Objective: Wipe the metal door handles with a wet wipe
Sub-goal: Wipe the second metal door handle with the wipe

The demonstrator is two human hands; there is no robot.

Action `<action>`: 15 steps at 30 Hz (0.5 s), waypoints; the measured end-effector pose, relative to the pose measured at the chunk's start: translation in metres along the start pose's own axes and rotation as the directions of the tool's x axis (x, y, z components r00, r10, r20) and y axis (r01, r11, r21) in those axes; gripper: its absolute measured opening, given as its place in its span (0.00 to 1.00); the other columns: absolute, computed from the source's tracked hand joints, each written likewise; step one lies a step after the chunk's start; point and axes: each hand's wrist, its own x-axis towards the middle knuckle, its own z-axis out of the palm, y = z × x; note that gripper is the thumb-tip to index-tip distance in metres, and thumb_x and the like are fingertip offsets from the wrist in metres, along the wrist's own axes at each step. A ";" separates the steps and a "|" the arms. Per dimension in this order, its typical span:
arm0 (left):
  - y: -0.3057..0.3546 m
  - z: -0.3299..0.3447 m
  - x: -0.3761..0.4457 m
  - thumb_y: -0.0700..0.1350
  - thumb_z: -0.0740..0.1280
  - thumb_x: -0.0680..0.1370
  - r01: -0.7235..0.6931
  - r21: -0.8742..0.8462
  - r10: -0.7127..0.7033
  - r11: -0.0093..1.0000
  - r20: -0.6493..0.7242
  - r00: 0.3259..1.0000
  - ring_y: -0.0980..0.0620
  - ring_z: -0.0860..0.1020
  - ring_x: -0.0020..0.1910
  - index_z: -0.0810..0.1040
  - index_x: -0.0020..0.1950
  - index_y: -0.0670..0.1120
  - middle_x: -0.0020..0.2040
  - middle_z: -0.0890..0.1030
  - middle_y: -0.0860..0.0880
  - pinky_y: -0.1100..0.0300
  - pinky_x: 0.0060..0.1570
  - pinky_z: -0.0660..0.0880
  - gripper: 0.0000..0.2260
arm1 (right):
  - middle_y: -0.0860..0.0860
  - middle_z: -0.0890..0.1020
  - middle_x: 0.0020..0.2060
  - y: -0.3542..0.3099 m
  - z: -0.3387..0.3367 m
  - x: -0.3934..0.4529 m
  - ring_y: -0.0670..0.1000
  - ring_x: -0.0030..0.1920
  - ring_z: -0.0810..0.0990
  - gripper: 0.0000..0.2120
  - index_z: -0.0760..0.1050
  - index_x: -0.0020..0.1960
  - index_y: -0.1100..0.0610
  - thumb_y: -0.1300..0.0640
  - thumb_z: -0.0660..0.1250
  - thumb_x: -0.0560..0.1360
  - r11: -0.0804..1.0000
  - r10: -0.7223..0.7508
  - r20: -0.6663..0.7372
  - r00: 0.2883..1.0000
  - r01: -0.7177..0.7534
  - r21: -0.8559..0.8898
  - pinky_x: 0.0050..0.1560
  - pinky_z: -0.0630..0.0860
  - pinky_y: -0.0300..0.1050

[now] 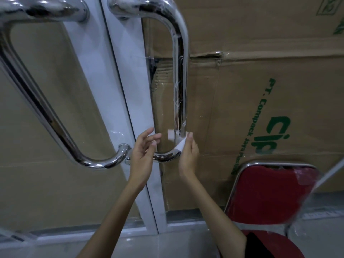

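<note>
Two long chrome door handles hang on a double glass door. The right handle (180, 75) runs down the middle of the view and curves back to the door at its lower end. My right hand (188, 155) presses a small white wet wipe (181, 145) against that lower curve. My left hand (144, 151) hovers just left of the same curve, fingers spread, holding nothing. The left handle (39, 107) slants down the left door, untouched by either hand.
A white door frame (119, 90) runs between the two handles. Brown cardboard boxes with green print (260, 90) stand behind the glass. A red padded chair with a chrome frame (270, 194) sits close at lower right, wrapped in clear plastic.
</note>
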 end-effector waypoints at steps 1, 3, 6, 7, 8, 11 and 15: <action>-0.001 -0.002 0.000 0.34 0.60 0.79 0.002 -0.003 -0.002 1.000 0.001 1.000 0.55 0.80 0.56 0.71 0.65 0.48 0.55 0.81 0.51 0.61 0.60 0.72 0.16 | 0.55 0.81 0.50 -0.001 -0.006 0.002 0.52 0.52 0.79 0.17 0.78 0.49 0.48 0.43 0.53 0.80 0.999 0.045 0.031 0.999 -0.044 -0.011 0.54 0.74 0.46; -0.001 -0.004 0.000 0.34 0.60 0.79 -0.001 -0.012 0.001 1.000 -0.011 1.000 0.54 0.80 0.56 0.72 0.64 0.50 0.55 0.81 0.51 0.60 0.61 0.72 0.16 | 0.52 0.81 0.43 -0.018 -0.009 0.008 0.48 0.44 0.78 0.17 0.78 0.45 0.51 0.46 0.54 0.81 1.000 0.028 0.116 0.993 -0.028 -0.002 0.46 0.73 0.40; 0.000 -0.003 0.003 0.34 0.61 0.79 0.007 -0.021 -0.007 1.000 -0.026 1.000 0.52 0.79 0.58 0.72 0.63 0.49 0.55 0.81 0.50 0.59 0.62 0.72 0.16 | 0.51 0.77 0.39 -0.059 0.003 0.010 0.46 0.41 0.75 0.16 0.77 0.42 0.43 0.49 0.54 0.82 0.977 -0.185 0.116 0.976 0.170 0.128 0.42 0.72 0.39; 0.002 -0.002 0.003 0.34 0.60 0.79 0.007 -0.021 -0.008 1.000 -0.024 1.000 0.52 0.79 0.58 0.72 0.64 0.48 0.55 0.81 0.50 0.60 0.62 0.72 0.16 | 0.50 0.76 0.39 -0.063 0.009 0.009 0.48 0.42 0.74 0.16 0.77 0.42 0.41 0.48 0.54 0.82 0.963 -0.239 0.092 0.967 0.224 0.148 0.45 0.72 0.42; 0.004 0.000 0.004 0.34 0.60 0.80 0.003 -0.023 -0.004 1.000 -0.021 1.000 0.52 0.79 0.58 0.71 0.65 0.47 0.56 0.81 0.50 0.61 0.62 0.72 0.16 | 0.51 0.75 0.39 -0.060 0.012 0.008 0.49 0.43 0.74 0.15 0.77 0.42 0.40 0.45 0.54 0.81 0.955 -0.267 0.067 0.961 0.255 0.150 0.47 0.73 0.45; 0.008 0.002 0.005 0.34 0.60 0.80 -0.014 -0.035 0.014 0.999 -0.011 1.000 0.54 0.79 0.58 0.71 0.65 0.47 0.56 0.81 0.50 0.63 0.61 0.72 0.16 | 0.57 0.78 0.43 -0.027 0.003 0.002 0.52 0.45 0.77 0.16 0.77 0.47 0.46 0.40 0.54 0.79 0.985 -0.156 0.075 0.985 0.149 0.085 0.48 0.74 0.47; 0.005 -0.001 0.004 0.34 0.61 0.79 -0.014 -0.040 0.013 0.999 -0.027 1.000 0.53 0.79 0.58 0.72 0.64 0.50 0.55 0.81 0.51 0.62 0.60 0.73 0.16 | 0.56 0.80 0.55 -0.015 -0.009 0.000 0.52 0.55 0.78 0.18 0.79 0.56 0.52 0.45 0.55 0.81 0.987 -0.155 0.106 0.982 0.157 -0.010 0.58 0.75 0.52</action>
